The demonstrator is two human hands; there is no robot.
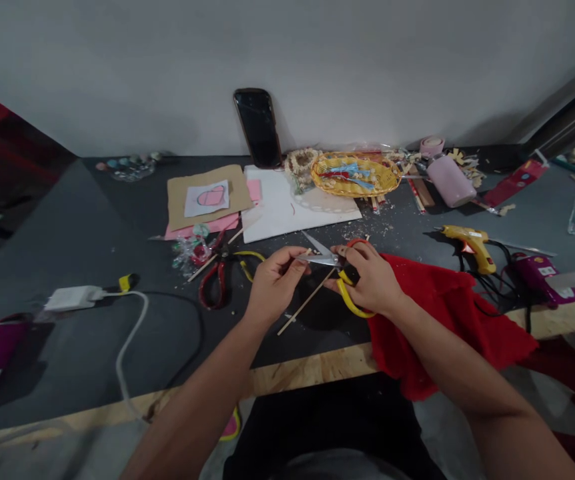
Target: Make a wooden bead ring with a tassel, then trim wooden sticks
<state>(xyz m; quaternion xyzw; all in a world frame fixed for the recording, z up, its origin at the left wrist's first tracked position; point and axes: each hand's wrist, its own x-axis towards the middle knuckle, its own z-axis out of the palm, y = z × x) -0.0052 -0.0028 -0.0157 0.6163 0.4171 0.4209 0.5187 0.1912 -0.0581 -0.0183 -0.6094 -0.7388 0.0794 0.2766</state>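
My right hand (370,277) is closed on scissors (323,257) with red and yellow handles; their blades are parted and point left. My left hand (278,280) pinches a small pale piece (309,253) at the blade tips, too small to make out well. A thin wooden stick (305,303) slants below the blades, its upper end near my right hand. Left of my left hand lie pliers (222,257) with red and yellow handles. A red cloth (447,320) lies under my right forearm and hangs over the table edge.
A phone (258,128) leans on the wall. Behind my hands are white board (272,213), a yellow basket (355,175) and brown paper (177,193). A glue gun (472,247) and pink bottle (450,181) sit right. A white charger (74,298) with its cable is left.
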